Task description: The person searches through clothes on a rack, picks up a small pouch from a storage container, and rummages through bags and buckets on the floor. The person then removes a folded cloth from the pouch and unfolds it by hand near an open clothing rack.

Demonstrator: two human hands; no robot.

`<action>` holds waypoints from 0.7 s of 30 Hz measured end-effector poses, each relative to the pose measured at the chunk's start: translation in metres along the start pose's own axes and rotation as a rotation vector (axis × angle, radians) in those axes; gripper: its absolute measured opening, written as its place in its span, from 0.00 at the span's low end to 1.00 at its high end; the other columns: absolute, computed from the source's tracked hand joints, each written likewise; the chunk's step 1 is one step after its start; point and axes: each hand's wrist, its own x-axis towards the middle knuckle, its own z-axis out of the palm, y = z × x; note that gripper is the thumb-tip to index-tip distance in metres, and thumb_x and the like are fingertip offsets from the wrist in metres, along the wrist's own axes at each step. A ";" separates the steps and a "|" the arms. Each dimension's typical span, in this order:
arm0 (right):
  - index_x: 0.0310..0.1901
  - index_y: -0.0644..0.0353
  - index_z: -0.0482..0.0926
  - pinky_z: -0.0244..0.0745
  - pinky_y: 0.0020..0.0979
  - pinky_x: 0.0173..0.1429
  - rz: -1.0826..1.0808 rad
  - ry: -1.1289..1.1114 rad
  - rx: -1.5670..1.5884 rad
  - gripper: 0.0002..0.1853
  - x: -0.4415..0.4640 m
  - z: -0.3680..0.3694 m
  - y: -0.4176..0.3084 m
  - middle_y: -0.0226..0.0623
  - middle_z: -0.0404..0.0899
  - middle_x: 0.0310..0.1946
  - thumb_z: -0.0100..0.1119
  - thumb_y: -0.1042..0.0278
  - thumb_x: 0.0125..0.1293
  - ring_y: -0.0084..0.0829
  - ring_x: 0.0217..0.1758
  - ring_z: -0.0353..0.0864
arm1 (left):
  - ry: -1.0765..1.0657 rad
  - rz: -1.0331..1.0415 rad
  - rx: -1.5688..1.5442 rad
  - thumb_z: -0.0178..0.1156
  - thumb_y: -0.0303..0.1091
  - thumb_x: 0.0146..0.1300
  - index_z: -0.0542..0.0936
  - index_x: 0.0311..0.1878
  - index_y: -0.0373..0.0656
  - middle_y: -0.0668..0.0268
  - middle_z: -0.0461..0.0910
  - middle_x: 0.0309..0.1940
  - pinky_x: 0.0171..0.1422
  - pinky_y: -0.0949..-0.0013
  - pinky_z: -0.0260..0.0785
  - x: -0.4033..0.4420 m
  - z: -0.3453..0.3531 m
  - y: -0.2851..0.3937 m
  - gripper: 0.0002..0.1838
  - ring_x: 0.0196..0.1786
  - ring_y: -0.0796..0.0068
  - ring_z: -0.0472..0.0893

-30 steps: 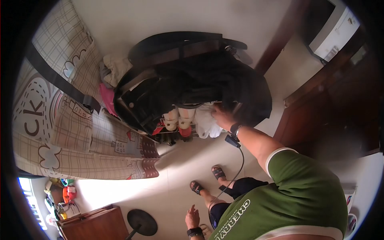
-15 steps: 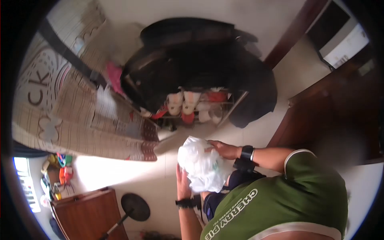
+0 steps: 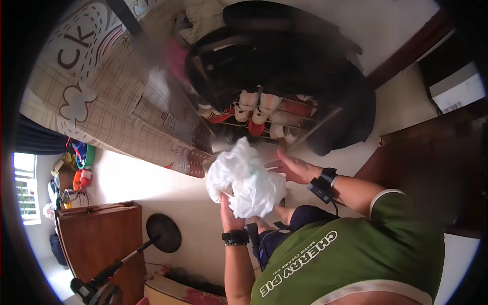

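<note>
A crumpled white plastic bag [image 3: 249, 178] is held up in front of my body, above the floor. My left hand [image 3: 232, 213] grips its lower left side, thumb upright against the plastic and the other fingers hidden behind it. At the bag's right edge is my right hand [image 3: 300, 169], thumb spread away and fingers stretched toward the plastic. Its fingertips are close to or touching the bag; I cannot tell which. What the bag contains, if anything, is hidden.
Ahead stands a shoe rack [image 3: 244, 123] with several shoes, beneath dark draped clothing [image 3: 284, 66]. A patterned curtain [image 3: 127, 117] hangs at left. A brown wooden cabinet [image 3: 99, 244] and a pole with a round black disc [image 3: 163, 233] are lower left. Dark wooden furniture [image 3: 406, 157] is at right.
The view has shifted, and the rack appears higher and further right. My right hand has opened out, its thumb now apart from the bag. The bag's shape has changed, with a peak rising on top.
</note>
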 end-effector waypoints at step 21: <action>0.58 0.59 0.71 0.65 0.38 0.64 0.008 0.124 0.322 0.22 -0.006 -0.004 0.011 0.35 0.75 0.56 0.50 0.56 0.67 0.33 0.59 0.73 | -0.086 0.066 -0.040 0.42 0.49 0.72 0.61 0.68 0.41 0.58 0.66 0.65 0.70 0.52 0.57 -0.006 0.022 0.000 0.28 0.65 0.57 0.67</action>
